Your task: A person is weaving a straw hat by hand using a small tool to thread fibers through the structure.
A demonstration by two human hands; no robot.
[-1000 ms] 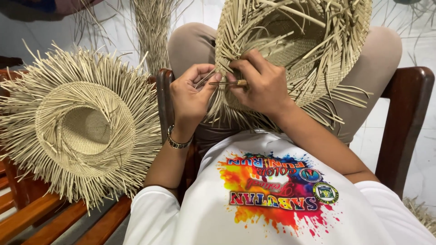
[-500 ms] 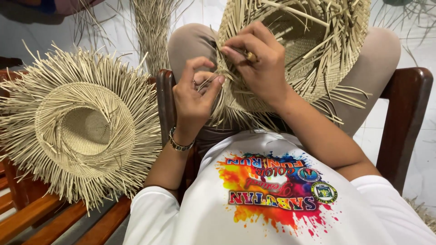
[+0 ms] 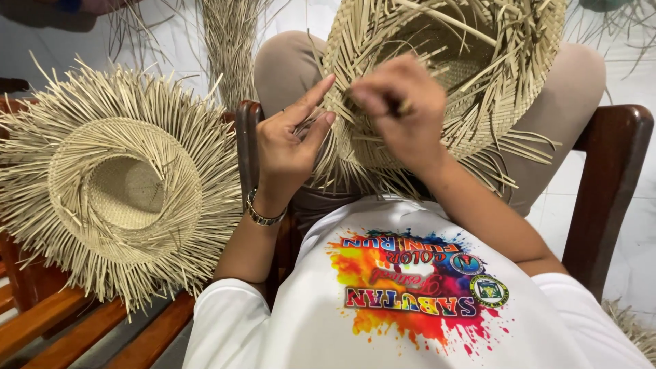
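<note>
The right hand (image 3: 403, 109) is curled up tight, and its fingertips pinch thin straw strands at the edge of the unfinished straw hat (image 3: 451, 82); the hand looks a bit blurry, so just how many strands it holds cannot be told. The left hand (image 3: 290, 147) sits just beside it, at about 9 o'clock from it. This hand is partly open, with its first finger pointing up toward 1 o'clock and its thumb pressing on loose strands at the brim. That hat lies on the person's lap, at about 1 o'clock in the view, with its open side up and many loose ends sticking out all around. A metal bracelet (image 3: 263, 215) goes around the left wrist. The person wears a white shirt (image 3: 410, 307) with a bright splash of colours and tan trousers (image 3: 287, 65). At 9 o'clock a second straw hat (image 3: 123, 184), with a spiky fringe, rests on a wooden bench (image 3: 89, 328). Dark wooden chair arms (image 3: 605, 184) stand on both sides of the lap. A bundle of straw (image 3: 229, 41) hangs at 11 o'clock.
</note>
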